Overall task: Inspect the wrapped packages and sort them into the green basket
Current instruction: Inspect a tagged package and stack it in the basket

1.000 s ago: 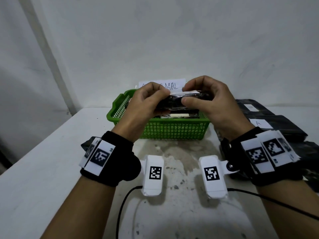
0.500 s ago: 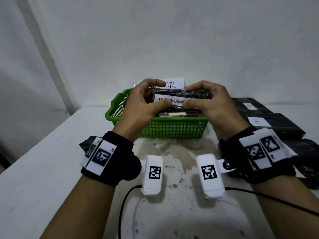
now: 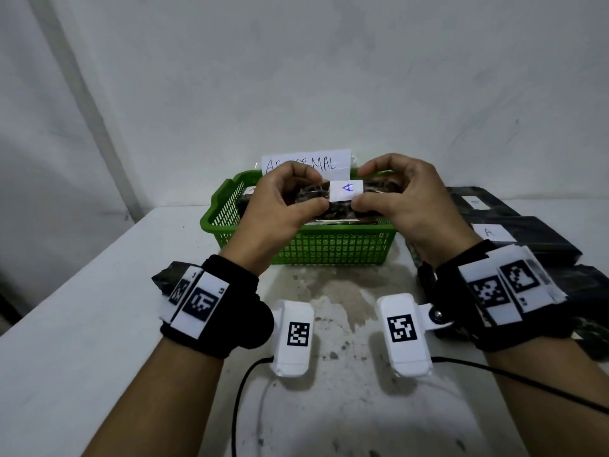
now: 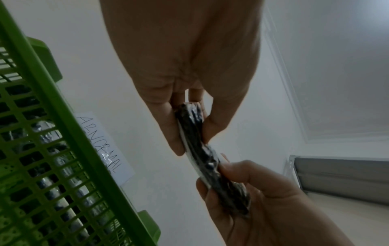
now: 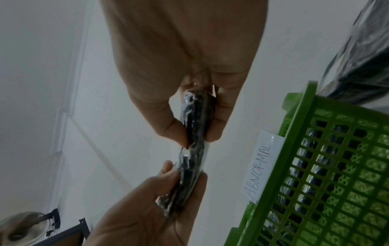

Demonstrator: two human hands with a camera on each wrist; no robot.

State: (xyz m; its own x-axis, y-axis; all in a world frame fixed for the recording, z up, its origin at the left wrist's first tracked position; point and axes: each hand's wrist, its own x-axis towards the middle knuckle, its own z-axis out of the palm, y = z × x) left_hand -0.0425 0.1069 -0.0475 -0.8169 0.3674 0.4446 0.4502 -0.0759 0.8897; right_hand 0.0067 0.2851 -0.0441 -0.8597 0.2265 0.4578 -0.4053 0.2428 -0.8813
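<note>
Both hands hold one flat black wrapped package (image 3: 342,199) above the green basket (image 3: 329,249). A white label marked "A" (image 3: 346,189) on the package faces me. My left hand (image 3: 290,199) pinches its left end between thumb and fingers, and my right hand (image 3: 389,192) pinches its right end. In the left wrist view the package (image 4: 200,149) shows edge-on between the left hand (image 4: 187,126) and the other hand. The right wrist view shows the package (image 5: 195,133) the same way in the right hand (image 5: 195,126). The basket holds other wrapped packages and carries a paper sign reading "ABNORMAL" (image 3: 326,163).
Several black wrapped packages (image 3: 527,239) with white labels lie on the table to the right of the basket. A dark package (image 3: 164,278) shows behind my left wrist. Two cables (image 3: 244,390) trail from the wrist cameras across the stained white table (image 3: 82,341). A wall stands behind the basket.
The package has been turned over in both hands: half a second ago a printed label faced me, now the "A" label does. Both hands stay over the basket.
</note>
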